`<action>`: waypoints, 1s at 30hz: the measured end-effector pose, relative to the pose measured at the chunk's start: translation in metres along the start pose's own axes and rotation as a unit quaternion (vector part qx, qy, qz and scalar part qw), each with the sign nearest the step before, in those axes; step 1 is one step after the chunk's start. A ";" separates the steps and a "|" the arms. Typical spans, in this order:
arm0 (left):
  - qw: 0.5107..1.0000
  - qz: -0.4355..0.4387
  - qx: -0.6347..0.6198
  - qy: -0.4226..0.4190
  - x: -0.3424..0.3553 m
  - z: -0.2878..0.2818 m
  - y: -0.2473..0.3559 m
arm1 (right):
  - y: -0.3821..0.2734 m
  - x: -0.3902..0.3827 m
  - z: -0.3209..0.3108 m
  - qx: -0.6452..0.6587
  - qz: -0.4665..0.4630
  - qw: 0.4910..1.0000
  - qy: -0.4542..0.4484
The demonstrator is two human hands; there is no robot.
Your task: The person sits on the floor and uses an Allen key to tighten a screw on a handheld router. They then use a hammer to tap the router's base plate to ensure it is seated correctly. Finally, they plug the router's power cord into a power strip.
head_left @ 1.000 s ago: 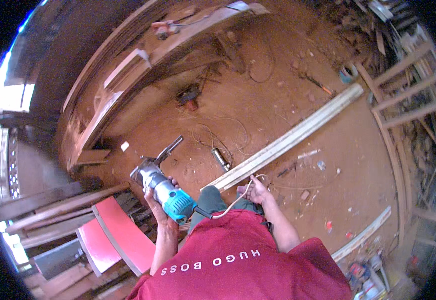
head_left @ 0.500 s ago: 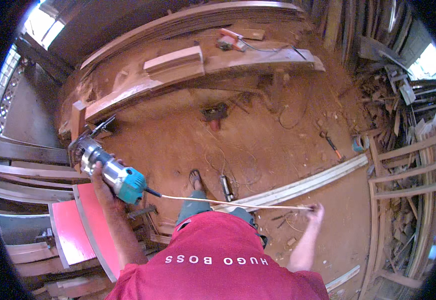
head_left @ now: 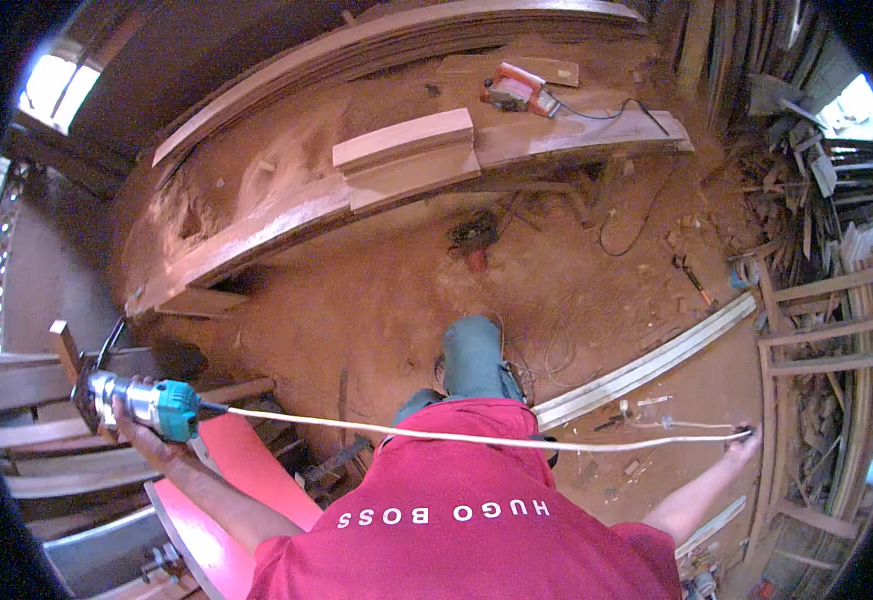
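Observation:
At the far left, my left hand (head_left: 143,437) is wrapped round the body of a silver and teal trim router (head_left: 174,408). A metal rod and a wooden strip (head_left: 64,345) stick out by its base. From its teal end a pale power cord (head_left: 456,437) runs taut across in front of my red shirt. My right hand (head_left: 743,446), at the far right with the arm stretched out, is closed on the cord's dark end, which looks like a plug; its details are too small to make out.
A long wooden bench (head_left: 266,225) carries stacked wood pieces (head_left: 406,140) and a red and grey corded power tool (head_left: 518,92). Pale boards (head_left: 656,360) lie on the dusty floor. Wooden frames (head_left: 826,335) and offcuts stand at right; red panels (head_left: 241,450) and slats lie at left.
My hands have spread apart: the router has moved left and nearer my body, the cord's end farther right. The cord now stretches longer between them. My body and view have shifted left.

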State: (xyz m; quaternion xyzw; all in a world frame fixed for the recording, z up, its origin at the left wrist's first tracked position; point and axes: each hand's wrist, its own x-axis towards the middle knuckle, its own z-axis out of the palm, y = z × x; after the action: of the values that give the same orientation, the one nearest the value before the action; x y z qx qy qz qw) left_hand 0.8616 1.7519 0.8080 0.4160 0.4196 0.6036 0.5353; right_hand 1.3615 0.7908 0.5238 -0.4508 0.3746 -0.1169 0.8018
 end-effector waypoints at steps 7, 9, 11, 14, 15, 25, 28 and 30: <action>0.988 0.068 0.116 0.076 0.108 0.009 -0.061 | 0.026 0.015 0.056 0.024 -0.069 0.997 -0.022; 0.990 0.015 0.136 0.039 0.153 0.008 -0.065 | 0.104 -0.013 0.109 0.053 -0.038 0.994 0.089; 0.964 -0.013 0.267 -0.007 0.197 0.011 -0.105 | 0.137 -0.028 0.155 0.065 -0.033 0.995 0.066; 0.948 0.079 0.298 -0.081 0.206 0.086 -0.153 | 0.193 -0.054 0.209 0.055 0.019 0.995 0.082; 0.937 0.098 0.319 -0.102 0.217 0.104 -0.173 | 0.209 -0.060 0.229 0.045 0.042 0.993 0.096; 0.855 0.074 0.460 -0.228 0.333 0.225 -0.372 | 0.284 -0.135 0.337 0.051 0.094 0.994 -0.022; 0.856 0.020 0.415 -0.309 0.352 0.260 -0.430 | 0.288 -0.250 0.359 0.149 0.069 0.986 -0.029; 0.841 -0.027 0.396 -0.368 0.370 0.266 -0.462 | 0.305 -0.338 0.377 0.107 0.047 0.987 -0.108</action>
State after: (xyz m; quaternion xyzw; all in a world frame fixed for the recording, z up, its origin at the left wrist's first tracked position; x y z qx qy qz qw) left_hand 1.2223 2.1705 0.4680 0.7727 0.4055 0.1739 0.4563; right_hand 1.3482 1.3805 0.5617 -0.3542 0.2917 -0.0696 0.8858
